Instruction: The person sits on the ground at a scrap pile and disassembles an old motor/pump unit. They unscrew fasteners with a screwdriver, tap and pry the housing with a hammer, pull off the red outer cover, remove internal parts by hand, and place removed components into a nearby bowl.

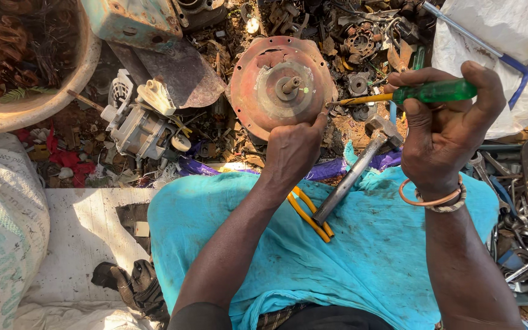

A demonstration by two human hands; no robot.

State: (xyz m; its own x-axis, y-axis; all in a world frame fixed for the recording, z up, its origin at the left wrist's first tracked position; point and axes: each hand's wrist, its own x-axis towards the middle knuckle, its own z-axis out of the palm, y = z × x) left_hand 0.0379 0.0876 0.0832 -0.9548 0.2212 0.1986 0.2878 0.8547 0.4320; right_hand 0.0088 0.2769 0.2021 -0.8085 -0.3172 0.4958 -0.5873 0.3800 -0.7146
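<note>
On the lap, nearest the camera, a turquoise cloth (362, 244) is spread, with yellow-handled pliers (310, 214) and a hammer (355, 168) lying loose on it, the hammer's head at the far edge of the cloth. Just beyond, the left hand (291, 150) is curled, fingertips pressing the near rim of a rusty round metal plate (279, 85) that stands propped on the dirt with a short shaft in its middle; the hand steadies it rather than wraps it. The right hand (444, 125) is closed tight around the green handle of a screwdriver (398, 95), whose yellow shank points left with its tip at the plate's right edge, close to the left fingertips. Risk as I judge it: if the tip skids off the rusty edge, it could jab the left thumb or fingers, since they sit right beside the contact point. The plate is held only at the rim, so a hard pry might tip or spin it. The hammer and pliers could slide off the cloth if the knees move. Farther out, scrap parts (362, 43), a white motor housing (139, 125), a basin (44, 91) of copper windings and a white sack (502, 36) crowd the ground, so a dropped small piece would be hard to find.
</note>
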